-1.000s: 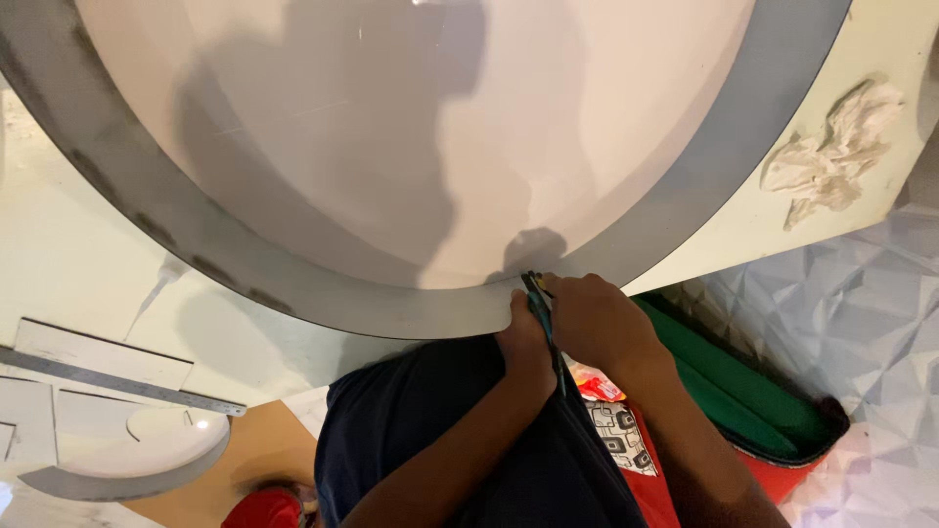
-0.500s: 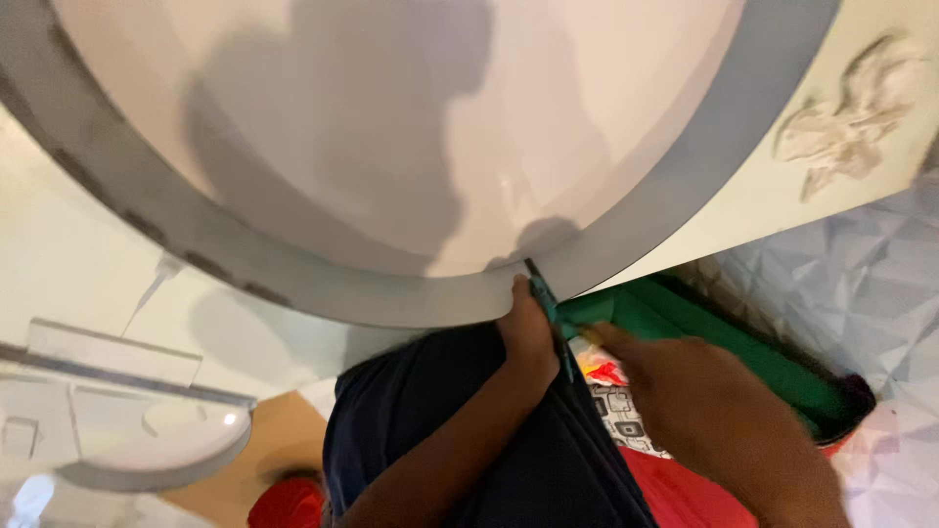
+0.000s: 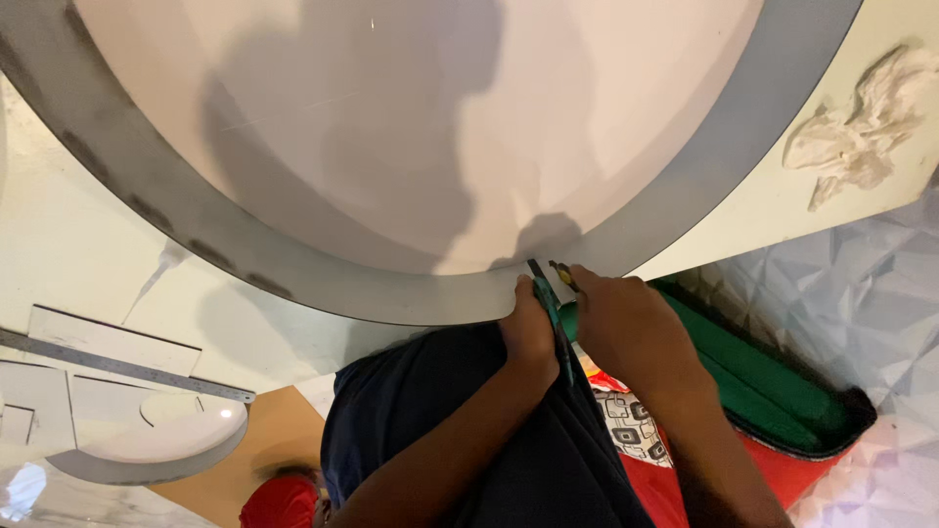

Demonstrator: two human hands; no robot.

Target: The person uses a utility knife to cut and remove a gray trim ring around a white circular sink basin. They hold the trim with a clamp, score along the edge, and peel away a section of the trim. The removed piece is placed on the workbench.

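White worktable (image 3: 68, 264) under a large round white panel (image 3: 411, 127) with a grey rim.
My left hand (image 3: 530, 332) presses its edge; my right hand (image 3: 626, 328) clenches a green-handled tool (image 3: 556, 328).

Both forearms up fwd, L hand (image 3: 529, 332) fist-curled beside R hand (image 3: 626, 328), knuckles nearly touching.

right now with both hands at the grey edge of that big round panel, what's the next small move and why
Probably draw the green-handled tool a little further along the grey rim. Its tip sits right at the rim's edge, the right hand holds it there, and the left hand presses the rim beside it, steadying the panel.
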